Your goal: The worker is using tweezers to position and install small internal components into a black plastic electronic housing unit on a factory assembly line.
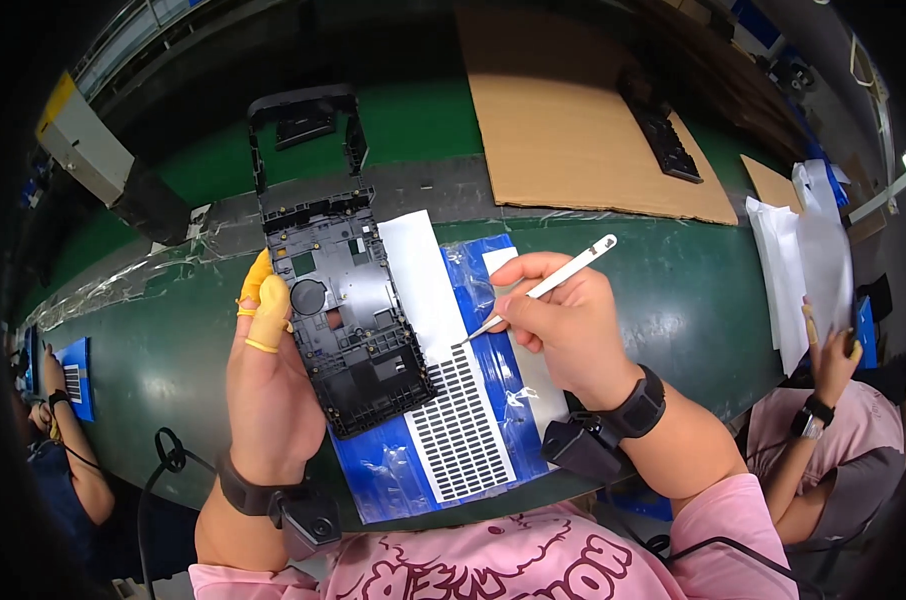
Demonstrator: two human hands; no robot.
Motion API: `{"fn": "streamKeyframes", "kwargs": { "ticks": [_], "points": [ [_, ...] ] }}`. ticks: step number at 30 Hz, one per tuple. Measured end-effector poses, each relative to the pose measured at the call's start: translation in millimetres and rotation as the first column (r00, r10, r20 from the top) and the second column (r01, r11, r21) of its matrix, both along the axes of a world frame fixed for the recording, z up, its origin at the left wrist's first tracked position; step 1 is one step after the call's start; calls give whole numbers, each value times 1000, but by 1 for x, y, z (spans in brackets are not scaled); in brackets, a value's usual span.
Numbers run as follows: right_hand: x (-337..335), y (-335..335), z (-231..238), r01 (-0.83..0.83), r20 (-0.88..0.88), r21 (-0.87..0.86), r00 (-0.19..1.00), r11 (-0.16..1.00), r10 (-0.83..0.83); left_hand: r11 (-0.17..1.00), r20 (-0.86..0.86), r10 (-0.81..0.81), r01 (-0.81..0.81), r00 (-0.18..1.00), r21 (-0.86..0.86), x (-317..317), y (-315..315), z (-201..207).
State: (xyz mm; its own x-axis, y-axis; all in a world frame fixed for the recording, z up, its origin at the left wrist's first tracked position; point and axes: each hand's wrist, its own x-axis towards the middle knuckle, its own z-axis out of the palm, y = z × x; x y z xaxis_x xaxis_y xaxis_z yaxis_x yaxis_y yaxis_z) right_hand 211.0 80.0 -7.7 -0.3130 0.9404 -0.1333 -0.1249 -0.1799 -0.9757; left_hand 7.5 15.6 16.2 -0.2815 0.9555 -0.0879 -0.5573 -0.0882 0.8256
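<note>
Right hand [578,330] pinches tweezers [578,265], tip at sheet [415,270]; left hand [273,395] grips housing [353,290]. Slipping tip could crease sheet or lift neighbouring piece [458,351].

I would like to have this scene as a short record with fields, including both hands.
Left hand: holds black plastic frame; wears yellow finger covers
Right hand: holds white pointed tool, its tip at the farthest row of dark pieces
Sheet: white, bears these pieces, lies over blue backing
Beyond: brown cardboard
</note>
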Motion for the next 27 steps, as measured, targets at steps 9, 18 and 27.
{"fn": "streamKeyframes", "kwargs": {
  "ticks": [9, 18, 27],
  "points": [
    [-3, -27, 21, -143, -221, 33, 964, 989, 147, 990, 203, -93, 113, 975, -89, 22, -8, -13],
    [-9, -41, 12, -172, -271, 55, 946, 984, 180, 981, 254, -180, 193, 950, -26, 29, -15, -12],
    [-11, -43, 12, -169, -285, 56, 942, 984, 178, 983, 261, -165, 180, 951, -36, 29, -16, -11]
  ]
}}
